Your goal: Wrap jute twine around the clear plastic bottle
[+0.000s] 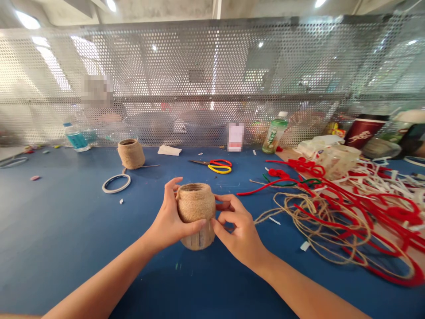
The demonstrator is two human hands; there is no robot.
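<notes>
A glass jar point(196, 239) is in the middle of the view, its upper part wrapped in rows of jute twine point(195, 208) and its lower part bare. My left hand point(169, 221) grips the jar from the left, thumb across its front and fingers around the far side. At the jar's right side, my right hand point(241, 228) has thumb and fingers pinched on the twine, close against the wrapping. From behind that hand the strand runs to a loose twine coil point(318, 212) on the right. The pinched bit itself is mostly hidden.
Further back stand a fully wrapped jar point(132, 155), a tape roll point(116, 183), scissors point(215, 166), a blue bottle point(76, 138) and a green bottle point(275, 135). Red fuzzy stems point(392, 215) and white scraps crowd the right. A perforated metal screen point(186, 57) closes off the back.
</notes>
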